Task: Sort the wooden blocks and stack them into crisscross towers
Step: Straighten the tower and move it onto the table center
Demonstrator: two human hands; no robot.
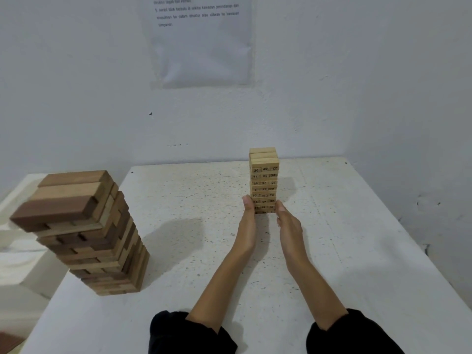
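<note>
Head view: a slim tower of pale, numbered wooden blocks stands upright toward the far side of a speckled white table, its long axis vertical. The left hand and right hand, fingers straight, press flat against opposite sides of its base, equally near. Two towers are up; the larger tower of brown wooden blocks stands well apart at left.

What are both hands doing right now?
Left hand: open, straight fingers pressing the small numbered tower.
Right hand: open, pressing its other side.
</note>
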